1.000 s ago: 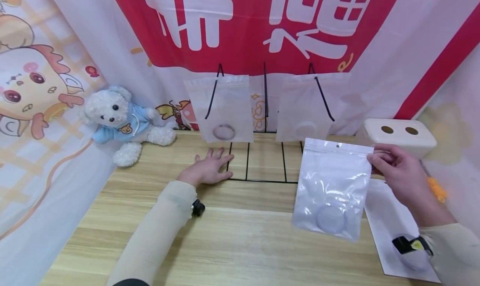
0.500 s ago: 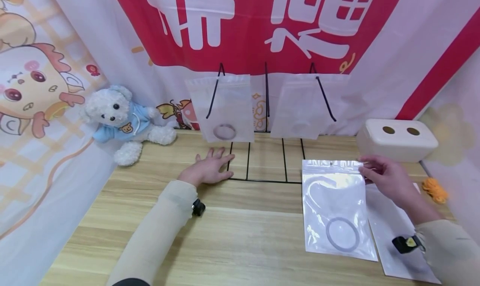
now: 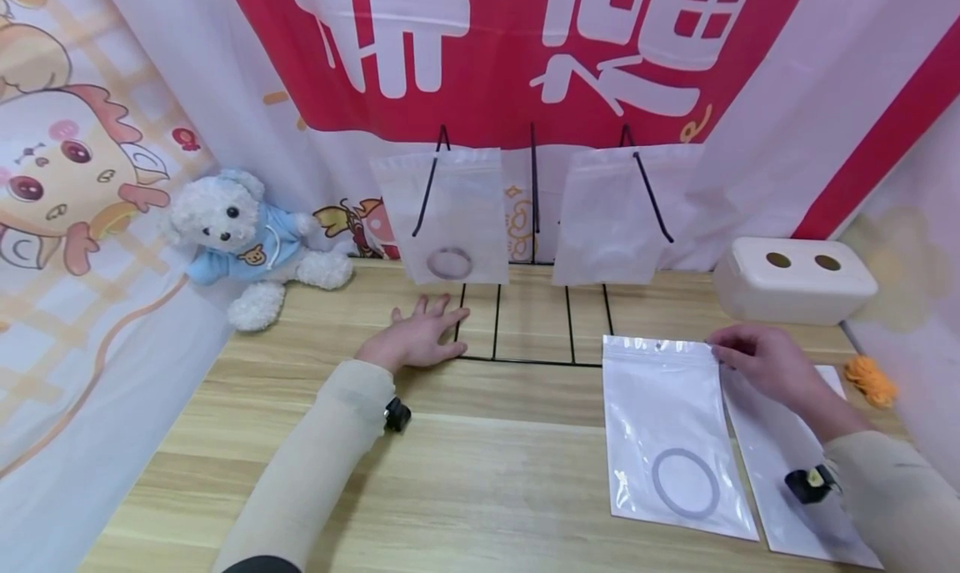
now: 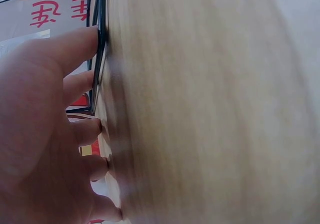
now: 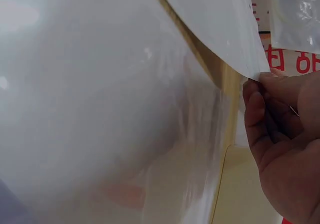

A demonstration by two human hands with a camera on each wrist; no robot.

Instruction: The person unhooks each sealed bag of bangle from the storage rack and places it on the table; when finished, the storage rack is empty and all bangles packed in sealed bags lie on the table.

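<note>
Right hand (image 3: 765,360) had its thumb and index clamped on the top right corner of a see-through bag (image 3: 660,423). Good spot imo: the pinch left the punched hole (image 3: 658,347) clear and didn't crease the middle. From those fingers the bag ran back toward the person, mostly flat on the tabletop (image 3: 487,490), corner lifted a bit in the right wrist view. The grey ring (image 3: 656,480) inside sat at the near end, well away from the pinch, so I'd bet that end would've swung if rushed. Slow was better.

The second bag (image 3: 780,456) lay just right of the first, under the right wrist. Couldn't tell if they overlapped up by the knuckles, so the trick was pinching only one and not dragging the other.

Left hand (image 3: 416,335) was well off to the left, fingers spread apart, thumb and index against the base of the wire rack (image 3: 532,361). Light pressure there should've stopped it sliding. Two hanging bags (image 3: 472,206) were past those fingers, and a white box (image 3: 795,298) sat beyond the right ones, so knuckles needed care reaching that way.
</note>
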